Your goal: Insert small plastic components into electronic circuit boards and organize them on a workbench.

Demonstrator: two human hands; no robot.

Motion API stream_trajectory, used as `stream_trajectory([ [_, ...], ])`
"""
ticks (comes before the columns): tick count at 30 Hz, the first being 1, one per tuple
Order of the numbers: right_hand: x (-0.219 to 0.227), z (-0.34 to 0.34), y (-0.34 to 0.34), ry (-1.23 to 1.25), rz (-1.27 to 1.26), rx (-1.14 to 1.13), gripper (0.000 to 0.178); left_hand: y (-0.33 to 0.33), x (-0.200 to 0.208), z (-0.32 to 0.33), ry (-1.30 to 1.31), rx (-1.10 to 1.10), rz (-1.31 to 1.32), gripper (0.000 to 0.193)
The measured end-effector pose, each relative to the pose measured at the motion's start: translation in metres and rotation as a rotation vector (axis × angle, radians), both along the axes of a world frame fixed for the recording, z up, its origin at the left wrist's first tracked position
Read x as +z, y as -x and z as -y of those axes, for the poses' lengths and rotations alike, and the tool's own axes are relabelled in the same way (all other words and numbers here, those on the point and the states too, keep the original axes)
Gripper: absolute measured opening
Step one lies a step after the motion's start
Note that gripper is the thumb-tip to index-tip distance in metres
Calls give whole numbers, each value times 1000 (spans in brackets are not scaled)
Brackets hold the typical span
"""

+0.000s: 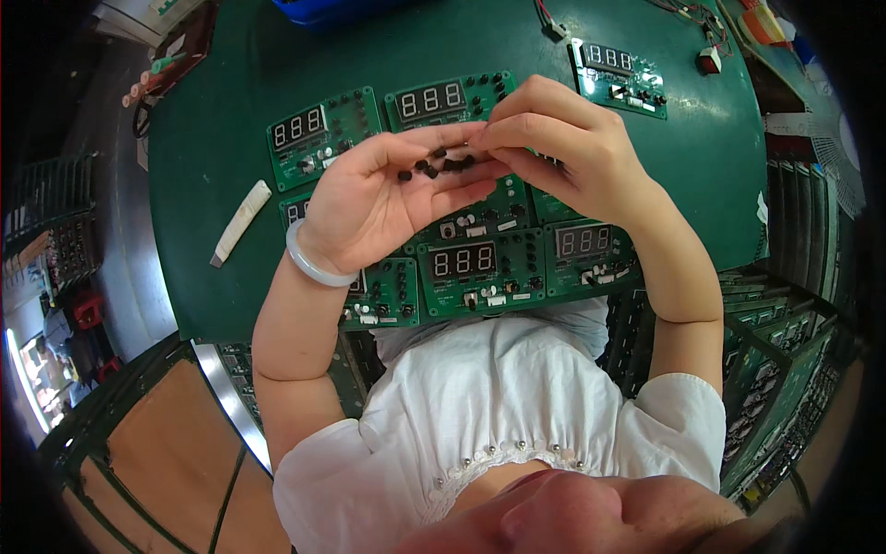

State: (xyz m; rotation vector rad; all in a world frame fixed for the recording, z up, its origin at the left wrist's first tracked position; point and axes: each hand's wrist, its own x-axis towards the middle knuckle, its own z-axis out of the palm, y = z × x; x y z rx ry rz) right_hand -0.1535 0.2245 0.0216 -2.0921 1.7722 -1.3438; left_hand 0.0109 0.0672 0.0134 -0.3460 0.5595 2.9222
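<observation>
Palm up, my left hand cups several small black button caps, which lie across its fingers and palm. My right hand is closed in a pinch at the left fingertips; whatever sits between its thumb and finger is too hidden to make out. Under both hands, green circuit boards with three-digit displays lie in rows. One such board is just below the hands, and another board is beyond the left wrist. Black round buttons stand along the boards' edges.
A single circuit board rests apart at the far right of the green table. A wrapped blade-like tool lies left. Wires with a small red switch are at the back right. A blue bin stands at the far edge. Racks of boards flank me.
</observation>
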Motion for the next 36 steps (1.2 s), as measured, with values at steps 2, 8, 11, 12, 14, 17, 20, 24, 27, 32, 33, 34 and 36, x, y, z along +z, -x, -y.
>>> stream_trajectory([
  [2, 0, -1, -3, 5, -12, -1, 24, -1, -6, 0, -28, -1, -22, 53],
  [8, -5, -2, -5, -32, -54, 3, 22, -2, -12, -2, 69, -38, -37, 51],
  [11, -3, -2, -10, -53, -37, 4, 19, -3, -13, -4, 51, -55, -64, 50],
  [12, -2, -3, -11, -75, -36, 2, 17, -3, -14, -4, 50, -51, -65, 50],
  [14, -2, -2, -12, -100, -36, 3, 15, -4, -17, -4, -23, -87, -125, 50],
  [17, -4, -1, -12, -86, -41, 18, 18, -3, -13, -6, 48, -89, -105, 50],
  [20, -3, -2, -14, -168, 37, 37, 15, -4, -14, -7, 21, -77, -69, 50],
  [24, -4, -3, -11, -184, -26, 69, 14, -4, -15, -7, 18, -79, -69, 51],
  [27, -2, -4, -9, -184, -39, 85, 14, -4, -13, -8, -15, -68, -77, 52],
  [32, -2, -4, -10, -238, -18, 86, 15, -4, -14, -9, 49, -64, -71, 52],
  [33, -4, -4, -9, -234, -22, 100, 16, -3, -13, -9, 49, -64, -70, 52],
  [34, -5, -3, -8, -230, -26, 115, 16, -2, -12, -9, 104, -83, -66, 51],
  [36, -4, -3, -8, -221, -28, 99, 16, -1, -9, -9, 159, -107, -63, 51],
])
